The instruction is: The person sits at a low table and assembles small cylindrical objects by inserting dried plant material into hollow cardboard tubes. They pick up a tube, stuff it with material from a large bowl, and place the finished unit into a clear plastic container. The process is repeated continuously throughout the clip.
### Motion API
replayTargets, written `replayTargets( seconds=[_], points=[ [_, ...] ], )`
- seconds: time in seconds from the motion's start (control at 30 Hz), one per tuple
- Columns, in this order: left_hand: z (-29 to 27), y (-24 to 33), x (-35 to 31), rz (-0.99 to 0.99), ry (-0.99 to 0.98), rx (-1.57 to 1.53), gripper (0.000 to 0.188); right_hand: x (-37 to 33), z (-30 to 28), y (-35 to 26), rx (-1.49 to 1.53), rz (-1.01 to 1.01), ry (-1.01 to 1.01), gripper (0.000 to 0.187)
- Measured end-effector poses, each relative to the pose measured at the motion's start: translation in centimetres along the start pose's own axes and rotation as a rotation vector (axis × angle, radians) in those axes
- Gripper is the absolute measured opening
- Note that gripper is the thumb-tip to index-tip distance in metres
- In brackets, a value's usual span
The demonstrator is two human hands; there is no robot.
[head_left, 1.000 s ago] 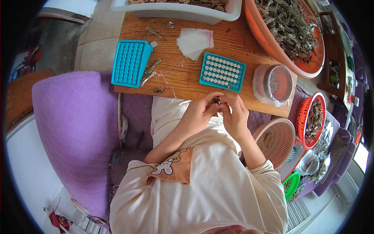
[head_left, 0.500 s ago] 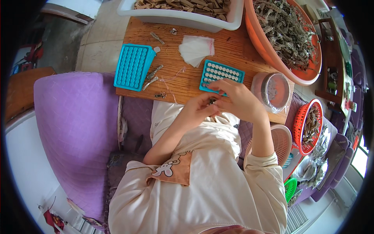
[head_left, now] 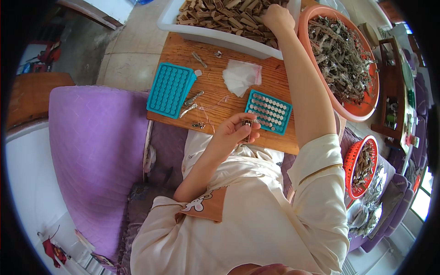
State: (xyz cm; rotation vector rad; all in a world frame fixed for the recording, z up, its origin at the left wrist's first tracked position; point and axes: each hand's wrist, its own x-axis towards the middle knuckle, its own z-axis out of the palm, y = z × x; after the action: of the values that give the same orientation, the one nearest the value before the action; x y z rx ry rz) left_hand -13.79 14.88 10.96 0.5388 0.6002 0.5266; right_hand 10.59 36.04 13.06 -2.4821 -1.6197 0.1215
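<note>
My left hand (head_left: 234, 132) is closed round a small dark brown piece with a shiny metallic part (head_left: 247, 123), held over the table's near edge. Its exact kind is too small to tell. My right hand (head_left: 278, 19) reaches far forward into a white plastic bin (head_left: 220, 38) heaped with brown, folded, cardboard-like pieces (head_left: 229, 19). Its fingers are curled down among them, and the tips are hidden. Just beyond my left hand lies a teal tray (head_left: 280, 129) with rows of small white round pellets, some looking greyish pink.
A second teal tray (head_left: 169, 89) with round cups lies left on the wooden table (head_left: 208, 80). Clear plastic bags (head_left: 240, 77) and foil scraps (head_left: 189, 110) lie between. An orange basin (head_left: 366, 110) of crinkled grey-brown strips stands right, with a red basket (head_left: 350, 169) nearer me.
My right hand has left my left hand and the pellet tray and stretched forward into the white bin. My left hand stays near my lap with its small piece. The whole view has shifted slightly.
</note>
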Motion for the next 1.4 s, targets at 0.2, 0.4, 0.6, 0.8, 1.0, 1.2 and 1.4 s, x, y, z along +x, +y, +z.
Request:
replayTargets(
  seconds=[0.2,0.4,0.6,0.8,1.0,1.2,1.4],
  points=[
    [-0.3,0.4,-0.3,0.039,0.061,-0.035,0.027,0.7,0.4,-0.2,-0.024,0.005,-0.037,0.027],
    [-0.2,0.2,-0.1,0.077,-0.002,-0.076,0.026,0.4,0.1,-0.5,-0.055,-0.021,-0.122,0.029],
    [-0.1,0.2,-0.6,0.033,-0.027,-0.026,0.025,1.6,1.8,0.7,-0.033,-0.016,-0.059,0.029],
    [0.2,-0.3,-0.8,0.092,-0.006,0.0,0.03,0.4,0.9,1.8,0.197,-0.177,0.279,0.032],
    [1.0,0.2,-0.7,0.13,0.06,-0.244,0.035,-14.1,-6.3,-0.9,0.895,-0.081,0.08,0.033],
    [1.9,0.4,-1.5,0.344,0.096,-0.174,0.041,-25.2,-4.6,-0.7,1.121,-0.015,-0.022,0.036],
    [2.9,0.1,-2.0,0.494,0.096,-0.047,0.042,-30.5,-3.3,-1.4,1.307,0.085,0.092,0.034]
  ],
)
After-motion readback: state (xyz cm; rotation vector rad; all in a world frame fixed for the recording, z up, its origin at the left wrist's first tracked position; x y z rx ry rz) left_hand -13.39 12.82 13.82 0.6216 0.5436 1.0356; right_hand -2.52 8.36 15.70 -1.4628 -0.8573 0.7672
